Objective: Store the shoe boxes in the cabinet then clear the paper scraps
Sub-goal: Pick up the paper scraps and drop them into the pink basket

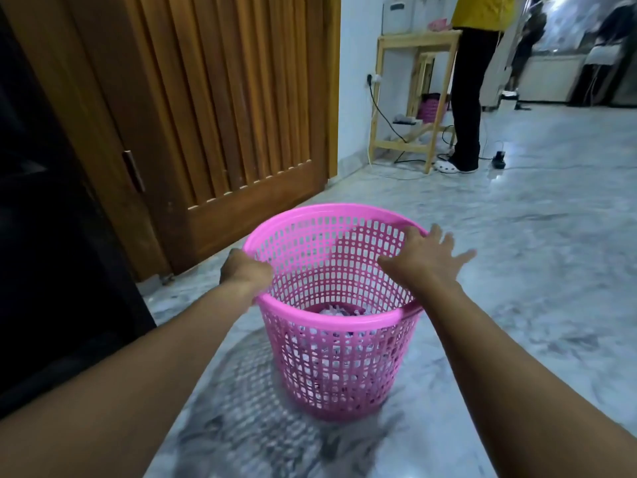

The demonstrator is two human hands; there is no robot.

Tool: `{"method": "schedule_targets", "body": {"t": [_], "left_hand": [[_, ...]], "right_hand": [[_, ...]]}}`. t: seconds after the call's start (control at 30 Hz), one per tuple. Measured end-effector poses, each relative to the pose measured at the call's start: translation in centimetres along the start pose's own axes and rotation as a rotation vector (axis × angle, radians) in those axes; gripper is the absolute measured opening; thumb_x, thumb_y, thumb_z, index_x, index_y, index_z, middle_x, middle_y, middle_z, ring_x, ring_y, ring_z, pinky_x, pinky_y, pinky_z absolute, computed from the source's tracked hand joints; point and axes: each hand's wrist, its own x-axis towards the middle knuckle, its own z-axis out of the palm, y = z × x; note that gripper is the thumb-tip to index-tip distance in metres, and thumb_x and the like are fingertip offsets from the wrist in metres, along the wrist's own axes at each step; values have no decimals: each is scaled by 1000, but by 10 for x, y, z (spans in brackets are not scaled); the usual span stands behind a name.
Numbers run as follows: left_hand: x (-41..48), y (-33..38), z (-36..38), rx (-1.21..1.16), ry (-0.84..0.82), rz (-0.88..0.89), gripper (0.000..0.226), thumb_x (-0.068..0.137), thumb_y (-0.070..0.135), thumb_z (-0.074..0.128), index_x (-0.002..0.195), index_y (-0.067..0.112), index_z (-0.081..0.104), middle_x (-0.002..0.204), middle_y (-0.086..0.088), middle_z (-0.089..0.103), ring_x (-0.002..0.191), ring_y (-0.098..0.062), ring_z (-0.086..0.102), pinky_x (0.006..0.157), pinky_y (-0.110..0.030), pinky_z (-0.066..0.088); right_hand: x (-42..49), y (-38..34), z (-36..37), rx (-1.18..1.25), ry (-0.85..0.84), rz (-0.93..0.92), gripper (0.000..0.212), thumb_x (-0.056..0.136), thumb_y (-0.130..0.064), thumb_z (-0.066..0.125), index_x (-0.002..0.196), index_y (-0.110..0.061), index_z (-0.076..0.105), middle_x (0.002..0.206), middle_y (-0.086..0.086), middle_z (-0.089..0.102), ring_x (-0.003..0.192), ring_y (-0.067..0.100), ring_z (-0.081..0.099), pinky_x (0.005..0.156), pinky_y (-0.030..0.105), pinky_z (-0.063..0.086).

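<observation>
Paper scraps (339,311) lie in the pink basket (331,367) on the marble floor (524,277); my left hand (246,270) grips its rim, my right hand (424,260), fingers spread, seemingly touches the opposite side.

- The left hand (246,270) grips the rim of the pink basket (331,357), but its fingers curl out of sight, so there's no telling how many are hooked on.
- The right hand (422,258) covers a stretch of the rim on the right. Its spread fingertips are smeared, so whether it actually touches the rim is a toss-up.
- The paper scraps (336,310) lie at the bottom, mostly seen through the mesh, so good luck counting them.
- The standing person (465,98) is chopped off by the top edge at the yellow top.
- A second basket (429,106) under the wooden table (413,39) is half hidden behind a table leg.
- The dark furniture (51,236) runs off the left edge and is too dark to make out.
- The far right background is just blur.
</observation>
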Motion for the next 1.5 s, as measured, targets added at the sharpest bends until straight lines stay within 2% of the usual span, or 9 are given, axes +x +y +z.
{"method": "schedule_targets", "body": {"t": [0.07,0.17,0.4,0.6,0.73,0.97,1.17,1.3,1.5], "left_hand": [[-1,-6,-8,-111,-36,-39,33,88,11,59,118,-2,60,106,-23,67,83,-39,69,60,-42,59],[-14,-15,-22,-108,-31,-12,31,87,7,54,117,3,62,101,-19,68,77,-36,69,58,-42,60],[-77,-70,-108,-137,149,-65,26,78,3,55,98,9,70,93,-16,71,82,-32,69,73,-45,59],[-116,-117,-179,-113,208,-130,32,78,-4,47,100,10,67,87,-15,71,73,-33,70,59,-43,60],[-132,-155,-218,-119,266,-191,38,76,-2,48,106,8,68,86,-18,71,68,-34,69,55,-42,59],[-141,-214,-260,-162,428,-296,37,81,1,48,115,7,62,90,-17,67,73,-34,66,57,-36,54],[-129,-236,-271,-165,534,-309,32,79,8,50,109,6,61,93,-18,66,76,-34,66,62,-43,58],[-124,-241,-276,-186,537,-313,25,84,8,49,107,3,60,90,-18,65,69,-29,64,50,-31,51],[-117,-239,-294,-118,480,-314,22,89,7,48,101,-1,65,83,-20,68,68,-33,68,56,-38,58]], "right_hand": [[0,5,1,120,-51,69,76,84,-49,64,147,-22,32,147,18,36,136,42,35,113,60,27],[-9,0,-5,267,-8,105,67,84,-37,67,140,-14,38,133,19,46,121,41,49,102,51,44],[-69,-58,-37,335,-9,84,60,85,-41,67,131,-8,50,133,19,45,122,39,47,100,44,42],[-120,-105,-22,436,-138,36,58,84,-42,67,130,-10,54,131,18,50,118,37,53,96,42,46],[-152,-140,-12,472,-234,-52,57,86,-46,68,128,-9,56,127,17,55,109,35,60,82,37,47],[-185,-188,10,583,-376,-283,36,92,-35,64,106,-2,68,96,13,68,62,19,54,63,26,40],[-189,-209,23,654,-399,-354,37,92,-32,64,116,-5,67,99,10,66,79,24,58,78,34,50],[-189,-215,27,664,-432,-376,40,94,-32,63,124,-5,62,115,14,68,81,23,57,77,35,50],[-182,-223,20,612,-522,-415,35,94,-31,60,117,-6,67,90,7,67,84,27,66,79,38,55]]}}
